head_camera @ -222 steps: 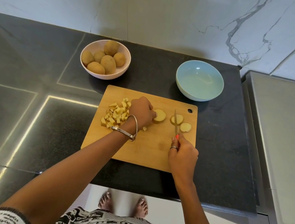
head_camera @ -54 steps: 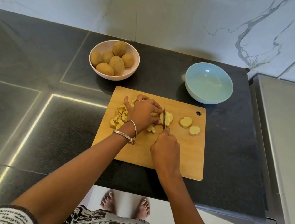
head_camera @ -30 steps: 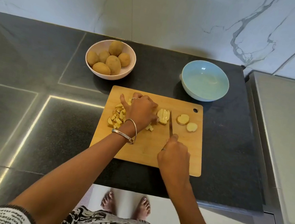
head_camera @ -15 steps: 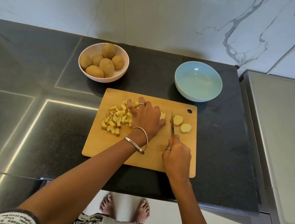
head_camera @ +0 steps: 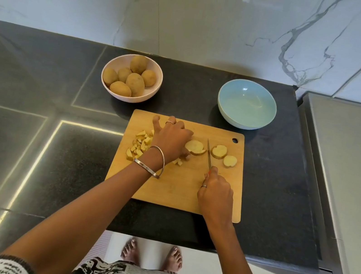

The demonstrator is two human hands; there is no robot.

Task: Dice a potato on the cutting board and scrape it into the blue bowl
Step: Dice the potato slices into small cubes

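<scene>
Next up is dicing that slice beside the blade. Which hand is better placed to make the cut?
Right. The right hand grips the knife, whose blade lies just beside the potato slice. The left hand is at the slice's other side with no tool, so it is better suited to steadying it.

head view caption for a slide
Left hand holds a potato slice on the cutting board; right hand grips the knife beside it.

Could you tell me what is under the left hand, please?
A potato slice and diced pieces show around the left hand; anything beneath its palm is hidden.
</scene>
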